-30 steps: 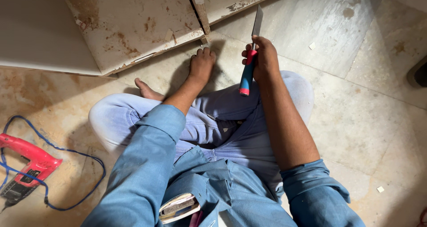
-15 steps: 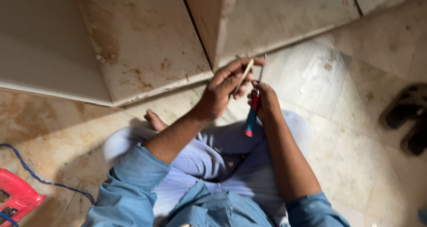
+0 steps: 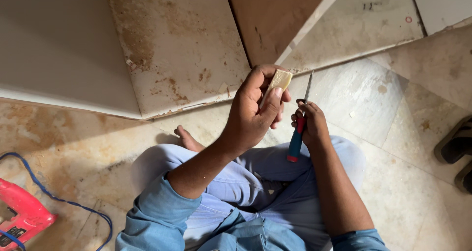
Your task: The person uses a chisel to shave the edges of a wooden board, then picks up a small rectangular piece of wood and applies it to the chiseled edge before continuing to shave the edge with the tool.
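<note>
Since 0.5 s ago the left hand [image 3: 255, 111] has raised the pale block [image 3: 279, 80], pinched upright in its fingers; beside it the right hand [image 3: 309, 125] grips the screwdriver [image 3: 300, 120], blade pointing up

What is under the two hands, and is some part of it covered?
Under the left hand and right hand lie the person's blue trouser legs and the marble floor. A bare foot shows partly; the leg covers the rest.
</note>
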